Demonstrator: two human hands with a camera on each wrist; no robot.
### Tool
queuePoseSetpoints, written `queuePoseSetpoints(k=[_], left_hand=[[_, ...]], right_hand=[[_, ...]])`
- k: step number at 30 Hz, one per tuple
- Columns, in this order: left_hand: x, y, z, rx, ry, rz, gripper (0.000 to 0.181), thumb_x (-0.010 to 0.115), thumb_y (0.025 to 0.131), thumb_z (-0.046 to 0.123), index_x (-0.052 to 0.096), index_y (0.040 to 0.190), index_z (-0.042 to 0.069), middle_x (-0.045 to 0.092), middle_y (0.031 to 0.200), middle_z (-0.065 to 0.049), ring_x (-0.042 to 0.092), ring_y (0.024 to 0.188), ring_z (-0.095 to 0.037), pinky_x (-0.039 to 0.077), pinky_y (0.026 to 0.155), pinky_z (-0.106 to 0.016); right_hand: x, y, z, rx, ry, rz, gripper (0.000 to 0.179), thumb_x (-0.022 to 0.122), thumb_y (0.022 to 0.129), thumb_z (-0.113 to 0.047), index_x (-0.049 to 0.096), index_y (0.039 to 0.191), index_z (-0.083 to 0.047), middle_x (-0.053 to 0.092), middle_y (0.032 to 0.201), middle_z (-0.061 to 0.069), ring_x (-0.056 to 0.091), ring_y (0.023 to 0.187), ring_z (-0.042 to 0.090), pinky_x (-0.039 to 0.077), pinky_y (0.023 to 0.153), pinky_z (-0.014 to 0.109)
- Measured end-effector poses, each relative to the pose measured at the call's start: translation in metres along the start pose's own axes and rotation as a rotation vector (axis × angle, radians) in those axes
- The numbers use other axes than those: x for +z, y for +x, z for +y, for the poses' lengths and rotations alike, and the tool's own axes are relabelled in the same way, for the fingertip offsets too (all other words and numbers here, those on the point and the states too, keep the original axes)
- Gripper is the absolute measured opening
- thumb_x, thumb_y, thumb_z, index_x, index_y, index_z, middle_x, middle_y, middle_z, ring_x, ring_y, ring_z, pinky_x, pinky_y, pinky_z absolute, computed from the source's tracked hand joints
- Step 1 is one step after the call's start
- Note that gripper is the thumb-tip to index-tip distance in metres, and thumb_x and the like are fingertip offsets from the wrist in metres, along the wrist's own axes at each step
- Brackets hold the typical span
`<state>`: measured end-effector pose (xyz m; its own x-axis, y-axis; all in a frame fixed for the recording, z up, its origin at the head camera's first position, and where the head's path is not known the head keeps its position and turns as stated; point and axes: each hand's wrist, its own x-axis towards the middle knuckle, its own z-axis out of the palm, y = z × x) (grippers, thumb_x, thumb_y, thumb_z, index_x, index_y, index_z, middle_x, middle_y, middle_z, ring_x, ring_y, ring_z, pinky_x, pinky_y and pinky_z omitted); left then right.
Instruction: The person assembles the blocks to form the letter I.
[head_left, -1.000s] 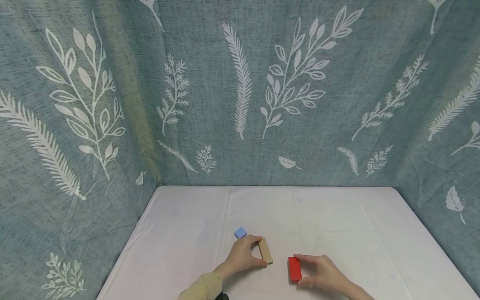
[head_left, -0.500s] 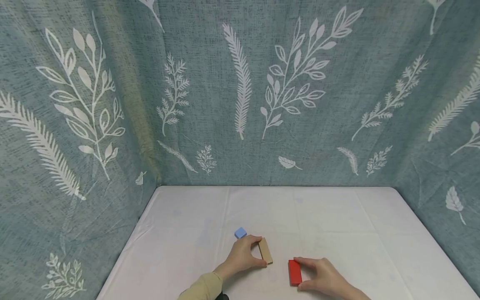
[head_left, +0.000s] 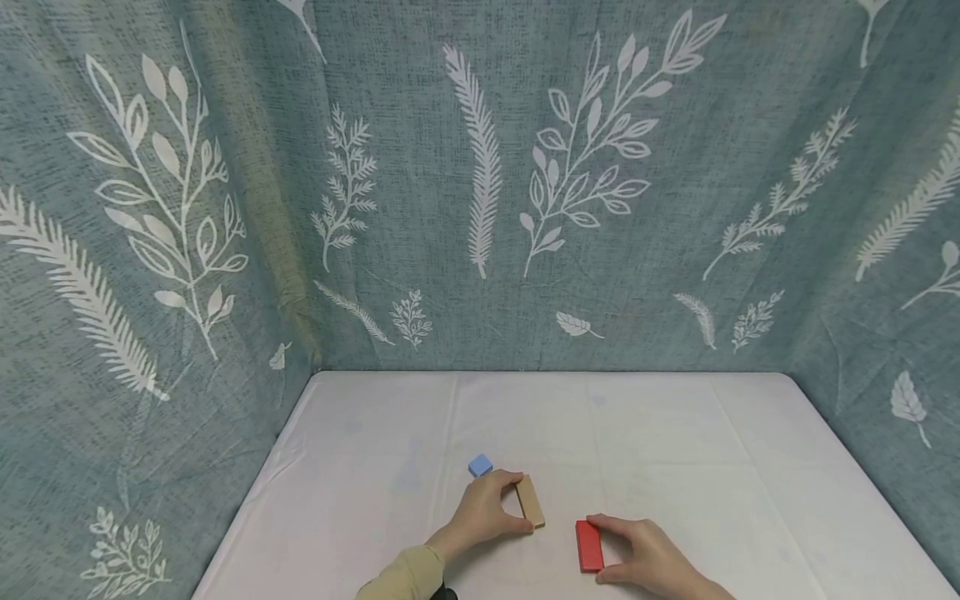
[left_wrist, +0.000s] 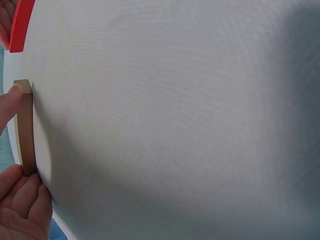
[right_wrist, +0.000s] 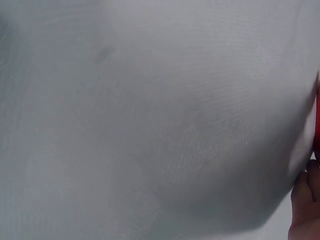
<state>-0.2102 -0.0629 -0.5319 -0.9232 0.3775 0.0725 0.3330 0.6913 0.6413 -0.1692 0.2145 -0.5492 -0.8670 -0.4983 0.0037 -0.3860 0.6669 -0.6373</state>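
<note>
A tan wooden block (head_left: pixel 530 502) lies lengthwise between the thumb and fingers of my left hand (head_left: pixel 483 508), which pinches it by its two ends. In the left wrist view the same wooden block (left_wrist: pixel 26 127) shows the thumb at one end and fingertips at the other. To its right, my right hand (head_left: pixel 647 554) pinches a red rectangular block (head_left: pixel 589 547) by its ends. A gap of table separates the two blocks. Only a sliver of the red block (right_wrist: pixel 317 120) shows at the edge of the right wrist view.
A small blue block (head_left: pixel 481 466) sits just beyond the left hand's fingers. White cloth covers the table (head_left: pixel 660 433), and a teal curtain (head_left: pixel 420 208) with white leaf prints hangs around its back and sides.
My right hand has drawn the red block slightly toward me, mostly between the first two head frames. The left hand and wooden block stay in place.
</note>
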Motion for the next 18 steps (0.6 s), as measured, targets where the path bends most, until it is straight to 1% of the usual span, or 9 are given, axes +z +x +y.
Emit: queuePoseSetpoints(k=[4, 8, 11, 18], left_hand=[[0.0004, 0.0001, -0.0006, 0.002, 0.002, 0.002, 0.069, 0.088, 0.062, 0.031, 0.063, 0.119, 0.002, 0.067, 0.115, -0.01, 0.062, 0.109, -0.029, 0.05, 0.096, -0.04], [0.0005, 0.0005, -0.0009, 0.008, -0.003, 0.007, 0.069, 0.088, 0.062, 0.03, 0.062, 0.119, 0.001, 0.067, 0.115, -0.011, 0.062, 0.109, -0.029, 0.05, 0.096, -0.04], [0.0009, 0.0008, -0.0015, 0.008, -0.009, 0.01, 0.069, 0.088, 0.062, 0.03, 0.063, 0.118, 0.001, 0.067, 0.115, -0.011, 0.062, 0.109, -0.029, 0.05, 0.096, -0.04], [0.0015, 0.0007, -0.0015, 0.0, -0.008, 0.008, 0.069, 0.088, 0.062, 0.03, 0.062, 0.119, 0.001, 0.067, 0.115, -0.011, 0.062, 0.11, -0.028, 0.05, 0.097, -0.04]], right_hand=[[0.0018, 0.0004, 0.0004, 0.011, -0.011, 0.005, 0.076, 0.076, 0.067, -0.056, 0.06, 0.127, -0.013, 0.066, 0.122, 0.001, 0.061, 0.114, 0.012, 0.054, 0.093, 0.03], [0.0019, 0.0, 0.0002, 0.003, -0.022, 0.019, 0.076, 0.076, 0.067, -0.056, 0.06, 0.127, -0.012, 0.067, 0.121, 0.001, 0.061, 0.113, 0.014, 0.054, 0.093, 0.031], [0.0012, -0.0012, 0.0004, 0.008, -0.024, 0.015, 0.076, 0.076, 0.068, -0.056, 0.059, 0.128, -0.013, 0.066, 0.122, 0.001, 0.06, 0.115, 0.012, 0.054, 0.094, 0.03], [0.0015, -0.0028, 0.0004, -0.014, -0.028, 0.018, 0.077, 0.075, 0.069, -0.056, 0.058, 0.13, -0.012, 0.065, 0.124, 0.001, 0.06, 0.115, 0.011, 0.053, 0.094, 0.029]])
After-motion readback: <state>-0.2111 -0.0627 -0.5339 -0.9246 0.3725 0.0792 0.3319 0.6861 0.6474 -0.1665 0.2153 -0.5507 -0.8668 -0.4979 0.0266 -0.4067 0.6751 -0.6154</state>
